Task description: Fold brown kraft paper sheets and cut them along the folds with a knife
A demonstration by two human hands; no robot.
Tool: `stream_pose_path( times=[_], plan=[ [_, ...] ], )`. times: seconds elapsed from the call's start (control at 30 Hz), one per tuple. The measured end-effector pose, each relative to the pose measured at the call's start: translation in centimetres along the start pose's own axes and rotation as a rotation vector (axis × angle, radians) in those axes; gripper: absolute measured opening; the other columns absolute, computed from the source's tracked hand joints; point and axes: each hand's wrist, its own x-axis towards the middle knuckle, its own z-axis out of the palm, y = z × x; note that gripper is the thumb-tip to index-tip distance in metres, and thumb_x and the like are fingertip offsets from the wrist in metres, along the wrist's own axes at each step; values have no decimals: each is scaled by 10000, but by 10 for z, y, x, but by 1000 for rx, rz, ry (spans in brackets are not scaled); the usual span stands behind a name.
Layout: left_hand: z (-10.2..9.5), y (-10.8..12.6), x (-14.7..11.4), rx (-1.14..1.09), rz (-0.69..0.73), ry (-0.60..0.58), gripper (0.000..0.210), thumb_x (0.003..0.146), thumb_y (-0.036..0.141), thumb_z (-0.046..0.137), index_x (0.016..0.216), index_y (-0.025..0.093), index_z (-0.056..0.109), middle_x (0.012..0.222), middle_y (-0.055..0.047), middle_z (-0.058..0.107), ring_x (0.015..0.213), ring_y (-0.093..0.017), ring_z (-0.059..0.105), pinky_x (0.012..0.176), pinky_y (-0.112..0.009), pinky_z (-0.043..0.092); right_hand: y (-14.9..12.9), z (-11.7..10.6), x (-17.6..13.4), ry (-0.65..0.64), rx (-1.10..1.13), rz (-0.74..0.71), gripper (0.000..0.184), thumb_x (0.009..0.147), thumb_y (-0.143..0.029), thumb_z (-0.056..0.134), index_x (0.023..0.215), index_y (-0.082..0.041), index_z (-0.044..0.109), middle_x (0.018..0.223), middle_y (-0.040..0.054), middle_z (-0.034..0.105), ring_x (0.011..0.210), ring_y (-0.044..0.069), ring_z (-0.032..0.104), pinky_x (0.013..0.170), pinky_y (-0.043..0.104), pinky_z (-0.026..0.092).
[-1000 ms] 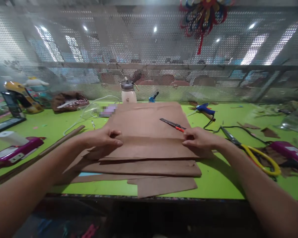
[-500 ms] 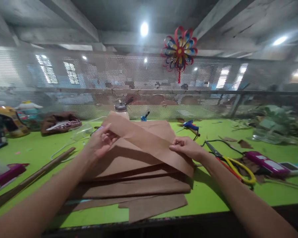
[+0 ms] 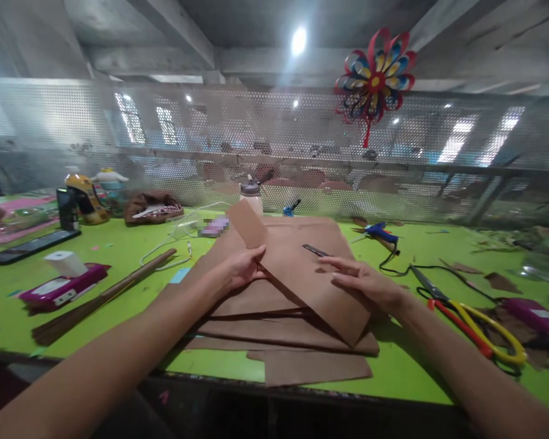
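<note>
My left hand (image 3: pixel 247 268) is closed on the edge of a brown paper strip (image 3: pixel 311 280), gripping it between thumb and fingers. The strip slants down to the right over a stack of folded brown paper (image 3: pixel 256 335). Above the strip's right half is my right hand (image 3: pixel 366 283), palm down with fingers stretched out and apart. By its fingertips lies a slim dark tool (image 3: pixel 315 249), its near end partly covered; its kind cannot be made out. A loose brown paper piece (image 3: pixel 318 369) rests at the table's front edge.
Yellow-and-red-handled scissors (image 3: pixel 476 329) and a blue glue gun (image 3: pixel 380 233) lie right. Left are a rolled brown paper stick (image 3: pixel 105 299), a purple power strip (image 3: pixel 66 286) and a phone (image 3: pixel 32 246). A bottle (image 3: pixel 251 198) stands behind the paper. A perforated screen (image 3: pixel 201 134) borders the table.
My right hand has let go of the strip and opened beside the dark tool, which now shows. My left hand holds the strip lower down. The view has turned left.
</note>
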Motion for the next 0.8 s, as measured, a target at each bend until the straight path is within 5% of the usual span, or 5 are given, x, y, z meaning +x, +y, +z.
stream_pose_path(
  times=[0.13, 0.3, 0.47, 0.63, 0.8],
  plan=[
    [-2, -2, 1, -8, -40, -26, 185, 881, 181, 545, 1041, 120, 614, 876, -97, 718, 742, -188, 684, 729, -355, 570, -14, 1, -9, -50, 39, 48, 367, 746, -421, 639, 983, -162, 744, 947, 87, 680, 749, 178, 595, 628, 261, 450],
    [0, -7, -3, -29, -51, -84, 208, 846, 150, 586, 1042, 110, 644, 967, -96, 718, 827, -178, 680, 787, -315, 550, -29, 10, -9, -97, 85, 49, 420, 630, -373, 743, 1007, -189, 738, 883, 82, 698, 675, 169, 610, 572, 251, 454],
    [-1, -12, -12, 4, -68, -253, 299, 776, 169, 676, 1066, 99, 657, 1057, -122, 704, 950, -212, 661, 879, -340, 506, -35, 22, 19, 36, -62, -154, 220, 645, -349, 782, 804, -200, 760, 784, 47, 709, 733, 177, 632, 705, 315, 509],
    [7, -15, -23, 145, -50, -552, 342, 714, 203, 730, 1041, 112, 686, 1122, -124, 685, 1143, -258, 577, 1036, -373, 380, -36, 36, 48, 105, 71, -299, 289, 687, -339, 776, 956, -243, 735, 1025, 54, 722, 982, 214, 638, 934, 412, 472],
    [9, -16, -30, 282, -85, -659, 300, 724, 257, 699, 1006, 154, 714, 1109, -82, 694, 1126, -274, 576, 1013, -395, 385, -23, 53, 55, 180, 85, -293, 413, 681, -332, 781, 1062, -207, 683, 1105, 84, 695, 1014, 239, 630, 882, 398, 506]
  ],
)
